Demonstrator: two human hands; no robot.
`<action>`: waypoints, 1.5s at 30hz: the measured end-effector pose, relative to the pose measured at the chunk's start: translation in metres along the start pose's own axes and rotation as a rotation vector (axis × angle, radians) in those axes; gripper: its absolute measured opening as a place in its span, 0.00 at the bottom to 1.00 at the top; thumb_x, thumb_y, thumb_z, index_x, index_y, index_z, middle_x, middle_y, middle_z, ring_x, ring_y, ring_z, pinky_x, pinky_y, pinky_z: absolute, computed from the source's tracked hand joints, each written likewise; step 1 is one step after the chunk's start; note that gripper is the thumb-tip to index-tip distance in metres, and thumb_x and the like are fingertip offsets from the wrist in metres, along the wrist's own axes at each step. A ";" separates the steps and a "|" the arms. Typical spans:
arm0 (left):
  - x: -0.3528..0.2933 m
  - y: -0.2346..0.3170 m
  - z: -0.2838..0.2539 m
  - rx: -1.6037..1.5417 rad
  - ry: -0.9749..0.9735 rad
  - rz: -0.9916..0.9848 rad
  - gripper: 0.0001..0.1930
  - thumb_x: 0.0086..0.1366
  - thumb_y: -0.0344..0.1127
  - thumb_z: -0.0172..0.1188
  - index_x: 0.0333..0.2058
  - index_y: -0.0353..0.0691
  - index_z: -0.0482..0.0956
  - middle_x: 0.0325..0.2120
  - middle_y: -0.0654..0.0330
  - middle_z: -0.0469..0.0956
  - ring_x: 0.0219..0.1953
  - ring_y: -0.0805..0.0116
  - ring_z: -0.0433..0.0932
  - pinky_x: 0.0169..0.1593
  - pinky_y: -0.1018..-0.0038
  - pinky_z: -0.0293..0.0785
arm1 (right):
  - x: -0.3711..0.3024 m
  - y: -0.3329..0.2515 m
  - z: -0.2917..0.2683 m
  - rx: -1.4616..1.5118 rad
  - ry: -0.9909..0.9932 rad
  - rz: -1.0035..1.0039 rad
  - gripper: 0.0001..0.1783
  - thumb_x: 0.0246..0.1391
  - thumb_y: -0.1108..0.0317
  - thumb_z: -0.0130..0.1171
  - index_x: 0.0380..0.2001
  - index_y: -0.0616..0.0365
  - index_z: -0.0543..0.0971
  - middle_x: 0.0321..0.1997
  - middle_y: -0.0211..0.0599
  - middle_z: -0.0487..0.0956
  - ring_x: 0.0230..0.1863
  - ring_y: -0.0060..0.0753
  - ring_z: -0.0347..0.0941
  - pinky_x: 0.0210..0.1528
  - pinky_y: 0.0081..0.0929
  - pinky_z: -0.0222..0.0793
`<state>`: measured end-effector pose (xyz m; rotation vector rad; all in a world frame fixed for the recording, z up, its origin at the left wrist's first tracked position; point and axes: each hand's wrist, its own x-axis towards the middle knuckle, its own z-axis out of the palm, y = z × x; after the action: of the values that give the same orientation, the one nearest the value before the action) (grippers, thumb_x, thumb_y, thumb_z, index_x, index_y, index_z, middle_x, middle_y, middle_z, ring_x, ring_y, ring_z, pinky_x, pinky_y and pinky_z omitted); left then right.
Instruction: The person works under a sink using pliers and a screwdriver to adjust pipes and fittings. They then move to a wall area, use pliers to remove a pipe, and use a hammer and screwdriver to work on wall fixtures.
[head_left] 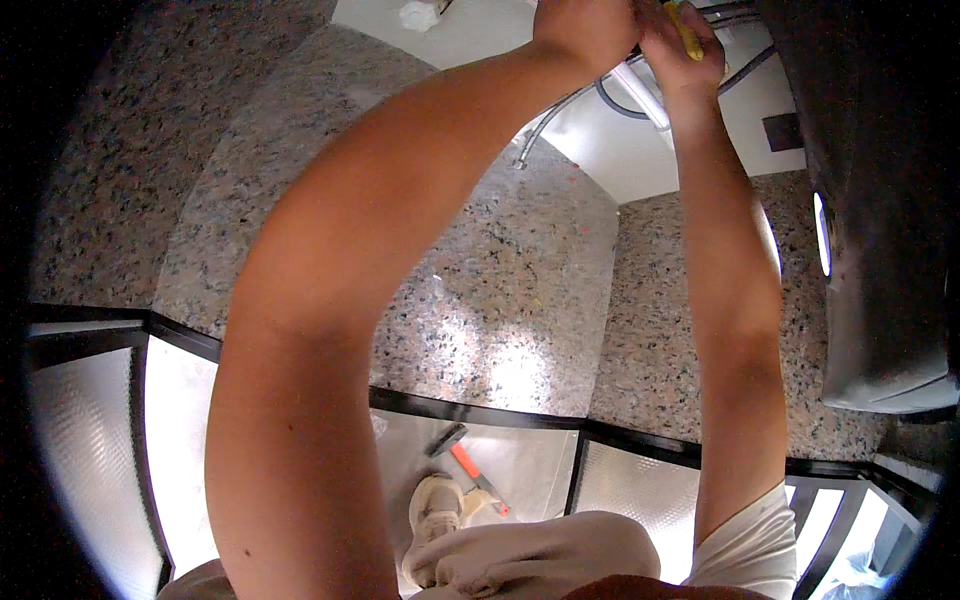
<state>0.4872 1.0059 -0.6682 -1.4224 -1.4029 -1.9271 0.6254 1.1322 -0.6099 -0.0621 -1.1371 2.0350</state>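
From the head view, both arms reach up to the picture's top edge. The right hand [680, 45] is closed around a yellow tool [686, 30], which sticks up out of its fist beside the white pipe [640, 95]. The left hand [585, 30] is curled just beside it; what it grips is hidden. Far below lies a hammer [468, 465].

Speckled granite walls [500, 290], glossy floor [180, 440]

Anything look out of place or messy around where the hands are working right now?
A hammer with an orange handle lies loose on the floor beside the person's shoe, underfoot. A crumpled white wad sits on the pale surface above. Both hands, left and right, work at hoses; nothing spilled.
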 end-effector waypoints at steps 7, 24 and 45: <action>0.006 0.011 0.005 0.179 0.007 0.085 0.07 0.57 0.35 0.59 0.30 0.40 0.84 0.32 0.49 0.84 0.35 0.48 0.81 0.44 0.54 0.71 | 0.016 -0.014 -0.021 -0.014 -0.029 0.053 0.17 0.65 0.64 0.40 0.23 0.53 0.72 0.25 0.38 0.75 0.35 0.35 0.73 0.50 0.39 0.72; 0.003 0.012 0.009 0.182 -0.245 -0.023 0.15 0.57 0.37 0.60 0.41 0.35 0.81 0.34 0.47 0.84 0.38 0.48 0.83 0.46 0.52 0.74 | 0.013 -0.014 0.021 -0.514 -0.416 0.239 0.18 0.45 0.66 0.67 0.40 0.65 0.81 0.37 0.46 0.84 0.42 0.48 0.81 0.52 0.42 0.76; -0.022 0.082 0.034 -1.083 0.194 -1.068 0.10 0.72 0.33 0.50 0.40 0.32 0.77 0.37 0.50 0.84 0.36 0.55 0.84 0.39 0.62 0.82 | 0.044 0.010 0.073 -1.738 0.171 0.474 0.11 0.56 0.62 0.60 0.30 0.59 0.79 0.32 0.43 0.82 0.38 0.46 0.81 0.46 0.42 0.79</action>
<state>0.5747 0.9934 -0.6469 -0.6594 -1.0875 -3.7597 0.5600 1.1073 -0.5601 -1.3792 -2.5178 0.7023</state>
